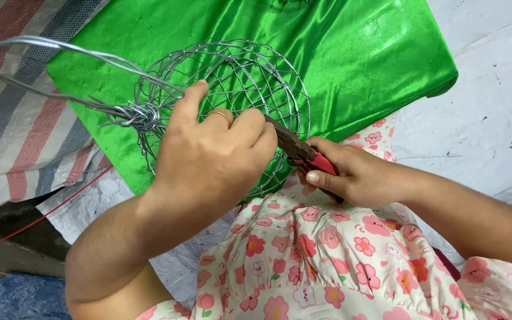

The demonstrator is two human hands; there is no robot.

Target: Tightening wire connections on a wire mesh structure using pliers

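Observation:
A round basket frame of bare grey wire (238,77) lies tilted over a sheet of shiny green cloth (351,53). A long looped wire handle (42,42) is twisted onto its left rim. My left hand (211,151), with a ring on one finger, grips the near rim of the wire basket frame. My right hand (351,175) is closed on red-handled pliers (303,151). The pliers' dark jaws point left and reach the wire just under my left fingers; the jaw tips are hidden.
A red, grey and white striped tarp (13,118) lies to the left. White plastic sheeting (487,118) covers the floor at right. A thin red cord (42,216) runs over the dark floor at lower left, near blue sheeting (13,299). My floral dress (327,261) fills the bottom.

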